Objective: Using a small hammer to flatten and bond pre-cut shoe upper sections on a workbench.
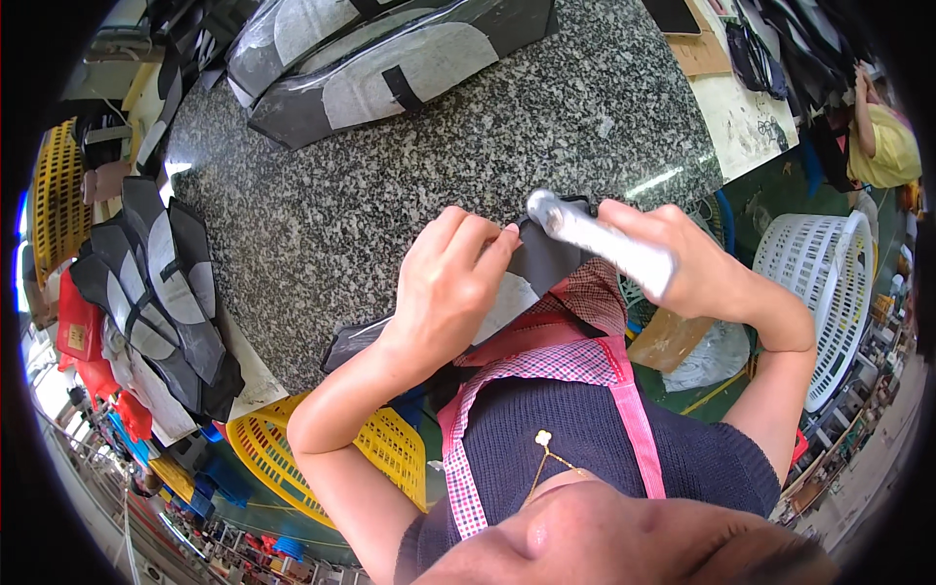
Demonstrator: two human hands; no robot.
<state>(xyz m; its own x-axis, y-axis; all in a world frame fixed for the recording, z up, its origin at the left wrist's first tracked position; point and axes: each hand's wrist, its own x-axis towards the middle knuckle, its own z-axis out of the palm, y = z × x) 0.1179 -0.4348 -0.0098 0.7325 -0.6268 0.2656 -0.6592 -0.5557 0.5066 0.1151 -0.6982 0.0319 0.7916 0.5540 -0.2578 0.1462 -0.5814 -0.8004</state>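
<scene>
A dark grey bag panel (pixel 553 252) with a pale backing patch lies along the near edge of the stone-topped table (pixel 322 224). My left hand (pixel 450 283) bends over the panel, thumb and fingers closed on its upper edge. In my right hand (pixel 673 255) is a silver metal hammer (pixel 609 242), blurred, its rounded end over the panel's right part. My right fingers are curled round it, and its handle is mostly hidden. Part of the panel is covered by my left hand and forearm.
Stacked grey panels (pixel 409 78) lie at the table's far side. More panels (pixel 161 283) are piled at the left. A yellow basket (pixel 292 453) stands below left and a white basket (pixel 819 283) at the right. Another person in yellow (pixel 885 146) is at the far right.
</scene>
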